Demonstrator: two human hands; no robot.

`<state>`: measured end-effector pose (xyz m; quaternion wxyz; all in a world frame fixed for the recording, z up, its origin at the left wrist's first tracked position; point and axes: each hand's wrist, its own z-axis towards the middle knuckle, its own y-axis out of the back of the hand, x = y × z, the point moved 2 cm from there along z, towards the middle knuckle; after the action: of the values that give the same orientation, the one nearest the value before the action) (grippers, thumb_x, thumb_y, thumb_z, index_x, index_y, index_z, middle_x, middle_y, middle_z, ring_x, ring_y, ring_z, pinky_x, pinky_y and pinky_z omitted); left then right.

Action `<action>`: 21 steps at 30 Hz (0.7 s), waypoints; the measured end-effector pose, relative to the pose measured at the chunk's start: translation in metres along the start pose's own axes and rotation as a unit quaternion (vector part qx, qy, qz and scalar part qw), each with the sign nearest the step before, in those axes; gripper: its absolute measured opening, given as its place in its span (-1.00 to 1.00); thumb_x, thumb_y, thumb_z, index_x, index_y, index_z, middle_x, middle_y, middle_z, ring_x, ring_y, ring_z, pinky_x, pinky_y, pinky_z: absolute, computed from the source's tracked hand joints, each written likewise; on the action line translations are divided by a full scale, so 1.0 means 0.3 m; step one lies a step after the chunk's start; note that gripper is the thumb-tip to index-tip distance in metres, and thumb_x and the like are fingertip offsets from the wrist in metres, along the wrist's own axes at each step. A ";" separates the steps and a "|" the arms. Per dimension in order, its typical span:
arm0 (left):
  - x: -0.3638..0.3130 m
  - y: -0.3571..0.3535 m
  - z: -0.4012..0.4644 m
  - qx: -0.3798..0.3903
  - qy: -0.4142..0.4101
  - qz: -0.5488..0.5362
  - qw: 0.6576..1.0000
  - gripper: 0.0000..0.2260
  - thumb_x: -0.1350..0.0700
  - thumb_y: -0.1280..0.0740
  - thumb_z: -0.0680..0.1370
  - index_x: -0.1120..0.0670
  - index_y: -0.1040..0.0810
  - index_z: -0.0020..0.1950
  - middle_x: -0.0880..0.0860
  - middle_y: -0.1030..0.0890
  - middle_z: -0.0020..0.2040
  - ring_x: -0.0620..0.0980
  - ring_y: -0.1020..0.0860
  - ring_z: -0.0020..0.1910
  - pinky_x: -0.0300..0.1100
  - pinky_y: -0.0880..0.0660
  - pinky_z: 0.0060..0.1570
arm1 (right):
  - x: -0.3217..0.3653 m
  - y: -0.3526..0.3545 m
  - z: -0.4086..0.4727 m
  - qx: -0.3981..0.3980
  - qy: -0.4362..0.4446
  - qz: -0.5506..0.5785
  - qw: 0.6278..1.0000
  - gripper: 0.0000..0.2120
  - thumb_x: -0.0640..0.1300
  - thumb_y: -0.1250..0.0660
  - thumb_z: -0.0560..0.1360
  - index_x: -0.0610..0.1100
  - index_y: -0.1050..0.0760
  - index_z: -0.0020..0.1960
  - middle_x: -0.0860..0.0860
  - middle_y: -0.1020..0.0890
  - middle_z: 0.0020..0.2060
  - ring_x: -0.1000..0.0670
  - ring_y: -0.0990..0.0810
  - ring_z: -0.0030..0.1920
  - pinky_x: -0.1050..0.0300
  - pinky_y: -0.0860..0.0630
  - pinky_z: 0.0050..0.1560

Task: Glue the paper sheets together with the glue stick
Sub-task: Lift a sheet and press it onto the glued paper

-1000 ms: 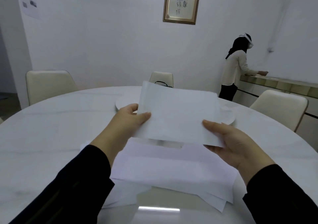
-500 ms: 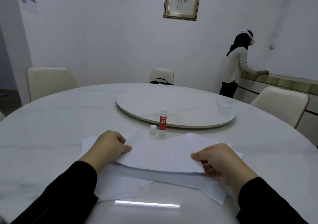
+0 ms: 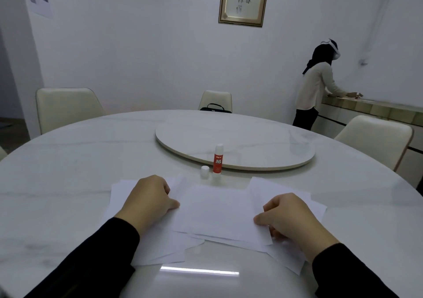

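Note:
Several white paper sheets (image 3: 219, 210) lie overlapped on the round white table (image 3: 68, 183) in front of me. My left hand (image 3: 150, 200) rests on the pile's left side, fingers curled, its thumb on the top sheet's left edge. At the right edge of that sheet, my right hand (image 3: 289, 217) pinches the paper between thumb and fingers. Beyond the paper a red and white glue stick (image 3: 218, 160) stands upright with its glue exposed. Its white cap (image 3: 204, 171) stands just to its left.
A round turntable (image 3: 263, 142) sits at the table's middle, right behind the glue stick. Cream chairs (image 3: 66, 105) stand around the table, one with a black bag (image 3: 215, 108). Another person (image 3: 318, 87) stands at a counter at the back right.
Both hands brought the top sheet down from in front of me onto the pile. The glue stick and cap, hidden behind the sheet before, are visible now.

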<state>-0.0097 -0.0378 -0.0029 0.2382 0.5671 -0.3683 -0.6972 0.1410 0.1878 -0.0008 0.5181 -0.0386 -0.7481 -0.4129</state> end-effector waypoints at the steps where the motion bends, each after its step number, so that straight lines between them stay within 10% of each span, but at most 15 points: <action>1: -0.004 -0.002 0.002 0.004 0.005 0.004 1.000 -0.82 0.09 -0.50 0.31 0.13 -0.55 -0.23 0.03 -0.58 -0.25 -0.02 -0.50 -0.29 -0.23 -0.40 -0.30 | 0.001 -0.002 0.000 -0.002 0.003 -0.008 1.000 -0.86 -0.31 -0.47 0.25 -0.22 -0.50 -0.35 -0.13 -0.56 -0.51 -0.05 -0.48 -0.61 0.23 -0.44 -0.55; 5: -0.024 -0.003 0.012 0.029 0.036 -0.004 0.999 -0.82 0.09 -0.48 0.33 0.09 -0.50 -0.31 0.12 -0.51 -0.33 0.03 -0.49 -0.33 -0.23 -0.30 -0.40 | 0.001 -0.004 0.003 -0.003 0.010 -0.032 0.999 -0.85 -0.33 -0.47 0.23 -0.20 -0.50 -0.31 -0.17 -0.54 -0.44 -0.09 -0.50 -0.56 0.22 -0.49 -0.53; 12: -0.036 -0.022 0.046 0.068 0.075 -0.066 0.993 -0.66 0.08 -0.41 0.47 0.21 -0.53 0.18 0.12 -0.59 0.13 0.11 -0.56 0.09 -0.20 -0.42 -0.13 | -0.001 -0.007 0.007 0.007 0.015 -0.059 0.998 -0.79 -0.30 -0.46 0.25 -0.17 -0.42 -0.38 -0.14 -0.51 -0.49 -0.09 -0.48 -0.56 0.23 -0.43 -0.52; 21: -0.027 -0.017 0.036 0.072 0.045 -0.059 0.995 -0.69 0.21 -0.46 0.37 0.02 -0.31 -0.31 0.11 -0.42 -0.17 0.07 -0.40 -0.28 -0.22 -0.41 -0.37 | 0.003 0.000 0.002 0.003 0.015 -0.080 0.997 -0.83 -0.25 -0.48 0.28 -0.17 -0.47 -0.30 -0.10 -0.54 -0.45 -0.08 -0.49 -0.48 0.28 -0.36 -0.43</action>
<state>-0.0177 -0.0260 -0.0011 0.1715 0.6345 -0.3723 -0.6553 0.1403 0.1878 -0.0001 0.4946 0.0291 -0.7419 -0.4517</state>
